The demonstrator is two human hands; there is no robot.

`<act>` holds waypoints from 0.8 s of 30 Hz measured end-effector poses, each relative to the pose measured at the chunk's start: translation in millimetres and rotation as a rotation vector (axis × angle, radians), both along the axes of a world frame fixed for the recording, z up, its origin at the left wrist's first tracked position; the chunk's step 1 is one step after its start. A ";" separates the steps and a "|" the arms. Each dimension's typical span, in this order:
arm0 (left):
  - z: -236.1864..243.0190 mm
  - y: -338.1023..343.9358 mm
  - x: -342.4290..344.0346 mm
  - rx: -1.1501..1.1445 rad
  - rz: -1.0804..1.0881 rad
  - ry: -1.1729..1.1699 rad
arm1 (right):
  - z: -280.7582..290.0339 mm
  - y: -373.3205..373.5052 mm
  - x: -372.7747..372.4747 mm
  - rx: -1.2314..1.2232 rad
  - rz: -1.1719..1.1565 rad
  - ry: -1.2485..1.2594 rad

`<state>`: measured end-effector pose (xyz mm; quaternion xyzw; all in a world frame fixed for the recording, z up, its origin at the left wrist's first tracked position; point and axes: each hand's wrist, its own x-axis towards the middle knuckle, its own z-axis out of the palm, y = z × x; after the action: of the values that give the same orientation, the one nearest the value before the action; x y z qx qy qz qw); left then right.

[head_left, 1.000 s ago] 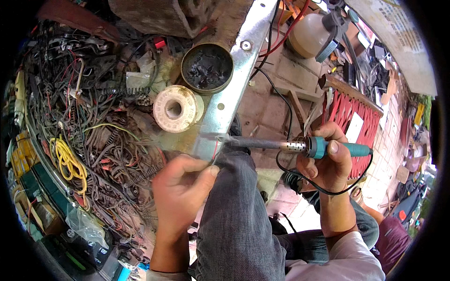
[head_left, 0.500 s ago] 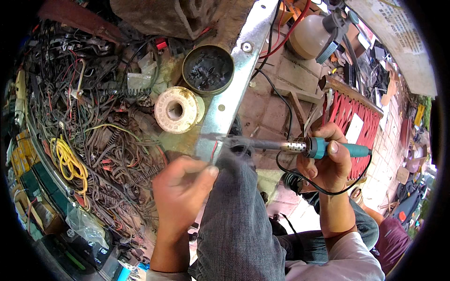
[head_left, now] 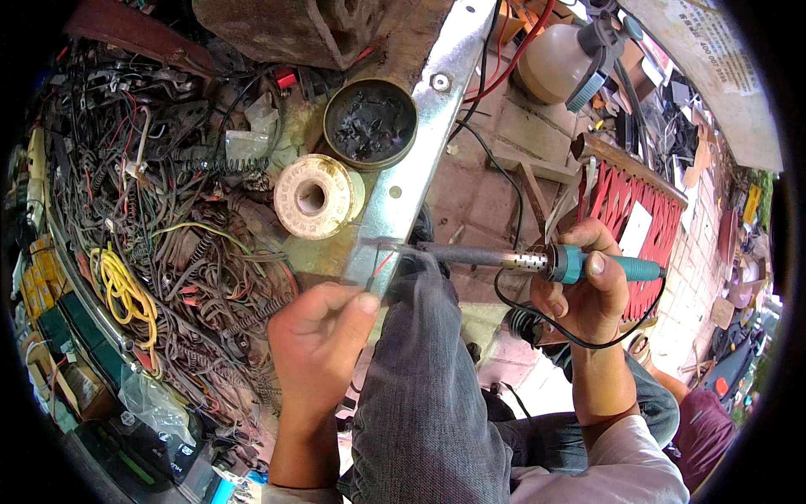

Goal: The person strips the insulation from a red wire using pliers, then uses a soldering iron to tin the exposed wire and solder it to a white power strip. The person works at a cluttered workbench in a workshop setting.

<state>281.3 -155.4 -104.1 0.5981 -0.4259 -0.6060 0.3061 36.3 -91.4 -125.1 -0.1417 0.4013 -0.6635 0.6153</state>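
1. Your left hand (head_left: 312,336) sits slightly farther left than half a second ago, and the red wire (head_left: 383,267) tilts more to the right; the soldering iron (head_left: 537,262) barely shifts.
2. Left thumb and forefinger pinch the wire low down, leaving its end sticking up past them, above the metal strip (head_left: 430,118).
3. Your right hand (head_left: 594,290) holds the iron by its green handle, fingers curled round it, the shaft pointing left past your knee (head_left: 420,311).
4. At the wire's end the iron's tip lies very near; that spot is blurred, so I cannot tell whether they touch. Pale haze hangs over your knee.
5. Heating the wire's end looks like the step in hand.
6. The next move seems to call for a steady pinch and the tip laid against the wire, with your left fingertips clear of the shaft. Both the spool (head_left: 337,189) and the open tin (head_left: 389,162) stand just beyond.
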 end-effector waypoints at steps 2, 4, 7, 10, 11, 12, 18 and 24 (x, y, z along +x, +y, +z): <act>0.5 -0.4 -0.9 0.004 0.006 -0.002 | -0.2 0.1 -0.1 -0.005 0.001 -0.003; 0.7 -0.5 -2.3 0.011 0.022 0.000 | -0.1 -0.5 -0.1 -0.007 0.002 -0.010; -0.7 0.1 -0.5 -0.001 0.012 -0.009 | 0.1 0.7 0.0 -0.005 0.004 -0.005; -0.6 0.4 -0.9 0.008 0.033 0.006 | 0.7 0.4 0.7 0.001 0.002 -0.011; -0.7 0.3 -1.2 0.005 0.033 0.007 | 0.6 0.5 0.6 0.004 0.001 -0.008; -0.5 0.2 -1.6 0.003 0.033 0.009 | 0.5 0.8 0.4 0.006 0.001 -0.006; -0.5 -0.2 -0.4 0.009 0.022 -0.015 | 0.9 1.8 -0.9 0.005 0.006 -0.001; -0.5 -0.3 -0.1 0.016 0.017 -0.020 | 3.5 2.2 -1.1 0.012 -0.003 -0.009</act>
<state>281.2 -155.7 -104.6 0.6103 -0.4190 -0.6006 0.3020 35.2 -89.1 -121.6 -0.1346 0.4027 -0.6627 0.6169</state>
